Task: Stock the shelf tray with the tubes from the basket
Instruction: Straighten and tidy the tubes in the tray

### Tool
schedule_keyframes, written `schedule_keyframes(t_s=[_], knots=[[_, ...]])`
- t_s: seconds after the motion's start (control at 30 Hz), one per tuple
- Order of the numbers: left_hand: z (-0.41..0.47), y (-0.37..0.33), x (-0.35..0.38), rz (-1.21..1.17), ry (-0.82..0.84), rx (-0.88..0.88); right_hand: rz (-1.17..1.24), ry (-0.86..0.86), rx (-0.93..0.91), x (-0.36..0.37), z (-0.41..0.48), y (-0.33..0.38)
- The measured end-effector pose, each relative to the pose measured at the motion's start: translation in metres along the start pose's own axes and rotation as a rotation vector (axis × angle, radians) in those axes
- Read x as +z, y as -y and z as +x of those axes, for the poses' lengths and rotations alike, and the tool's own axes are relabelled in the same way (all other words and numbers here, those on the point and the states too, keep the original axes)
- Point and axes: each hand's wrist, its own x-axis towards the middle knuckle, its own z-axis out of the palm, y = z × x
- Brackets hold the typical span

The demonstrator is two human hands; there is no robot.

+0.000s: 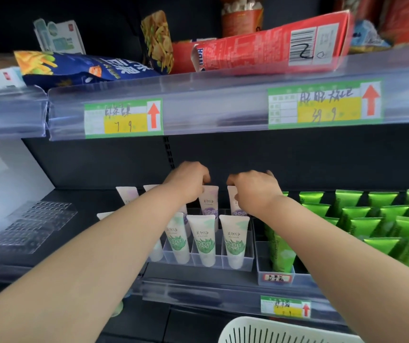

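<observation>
While left hand (189, 177) pinches purple tube (208, 203), right hand (254, 188) holds neighbouring tube (235, 207)

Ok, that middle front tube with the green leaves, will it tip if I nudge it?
Probably only wobbles: the green-leaf tube stands cap-down in a slot of the clear tray, whose walls should catch it. Its wide crimped end is on top, so it may be top-heavy. It looks like soft plastic, likely flexing when squeezed.
</observation>
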Motion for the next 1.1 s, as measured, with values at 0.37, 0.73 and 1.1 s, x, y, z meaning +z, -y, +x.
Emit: schedule_keyframes(t_s=[0.37,0.73,1.1], knots=[[-0.030,0.044,-0.031,0.122,0.106,-0.096,0.080,-0.076,-0.101,-0.008,0.014,0.052],[-0.007,0.038,-0.009,0.208,-0.002,-0.081,0.078,-0.066,-0.096,-0.003,0.012,0.047],[-0.012,0.051,-0.021,0.108,-0.011,-0.083,0.109,-0.084,-0.108,-0.003,0.013,0.054]])
